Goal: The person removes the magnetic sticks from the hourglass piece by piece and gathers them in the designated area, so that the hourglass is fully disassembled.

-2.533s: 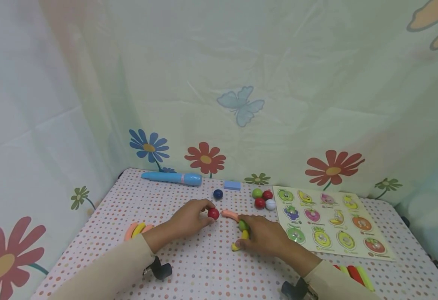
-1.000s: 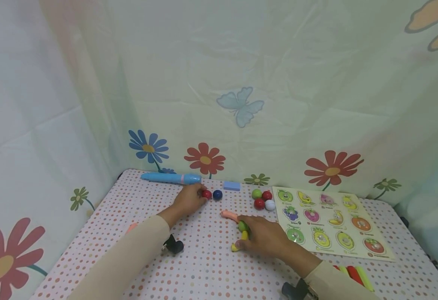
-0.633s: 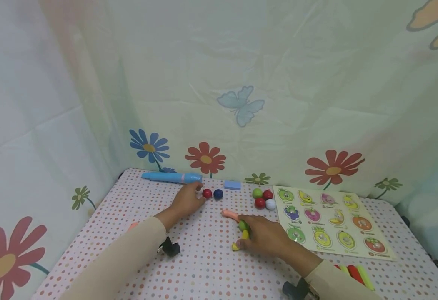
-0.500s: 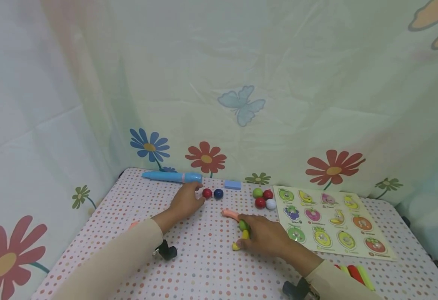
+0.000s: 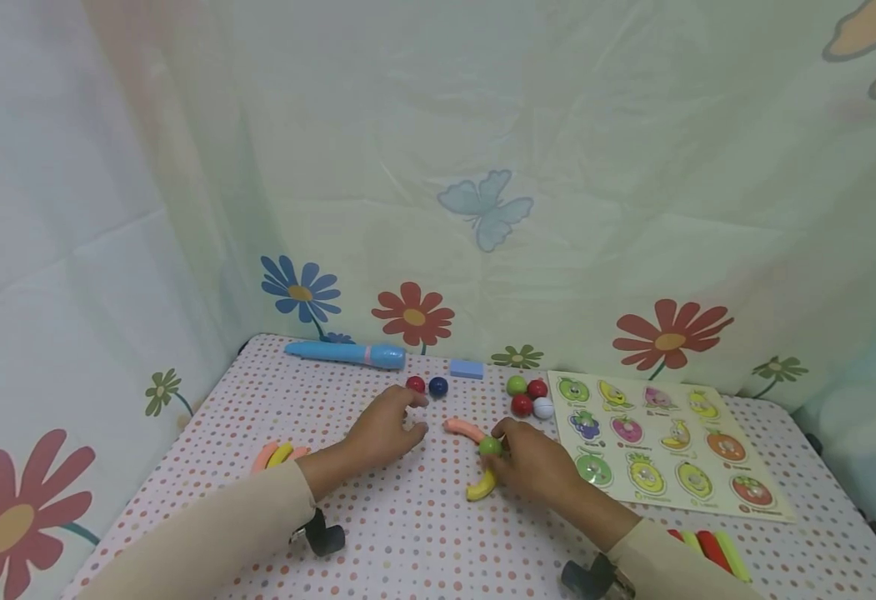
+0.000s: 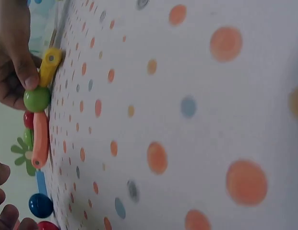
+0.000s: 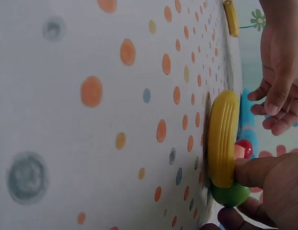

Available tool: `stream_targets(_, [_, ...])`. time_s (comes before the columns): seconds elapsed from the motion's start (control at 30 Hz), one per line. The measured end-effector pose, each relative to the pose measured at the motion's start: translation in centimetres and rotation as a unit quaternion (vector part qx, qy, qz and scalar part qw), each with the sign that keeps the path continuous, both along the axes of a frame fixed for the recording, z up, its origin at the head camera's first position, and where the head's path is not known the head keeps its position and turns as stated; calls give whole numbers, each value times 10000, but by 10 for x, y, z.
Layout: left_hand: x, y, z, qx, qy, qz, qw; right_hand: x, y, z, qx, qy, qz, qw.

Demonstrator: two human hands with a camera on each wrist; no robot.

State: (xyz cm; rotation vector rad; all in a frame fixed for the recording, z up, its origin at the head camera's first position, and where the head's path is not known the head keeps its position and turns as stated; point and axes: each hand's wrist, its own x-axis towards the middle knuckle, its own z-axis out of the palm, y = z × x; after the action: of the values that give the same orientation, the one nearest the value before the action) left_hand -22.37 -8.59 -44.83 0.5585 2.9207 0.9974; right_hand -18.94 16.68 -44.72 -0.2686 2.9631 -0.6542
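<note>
My right hand [image 5: 538,467] pinches a green ball [image 5: 490,446] between thumb and fingers. A salmon curved rod [image 5: 464,429] meets the ball on its far side, and a yellow curved rod [image 5: 481,487] on its near side. In the right wrist view the thumb lies by the end of the yellow rod [image 7: 222,139], right at the green ball [image 7: 230,194]. My left hand [image 5: 385,429] hovers left of these pieces, fingers loosely bent around nothing. Just beyond its fingertips a red ball [image 5: 416,384] sits beside a dark blue ball [image 5: 438,387].
Several balls, among them a white one [image 5: 543,407], cluster left of a fruit picture board [image 5: 673,446]. A blue pen-like tube [image 5: 343,353] and a small blue block [image 5: 467,369] lie at the back. Curved rods [image 5: 280,455] lie left; red and yellow-green rods [image 5: 711,550] lie right.
My left hand has set the red ball beside the blue one, let go, and drawn back toward me. My right hand has shifted its hold, so more of the green ball shows.
</note>
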Motion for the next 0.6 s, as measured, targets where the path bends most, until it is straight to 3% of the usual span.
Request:
stream_targets(0.3, [9, 4, 3, -475, 38, -852, 9952, -1, -3, -1, -305, -187, 230, 9991])
stream_targets(0.43, [8, 3, 2, -721, -54, -1484, 9863, -1, -2, 1, -534, -261, 526, 9968])
stream_targets(0.6, [6, 2, 1, -886, -230, -2356, 9675, -3, 3, 2, -689, -227, 1081, 9915])
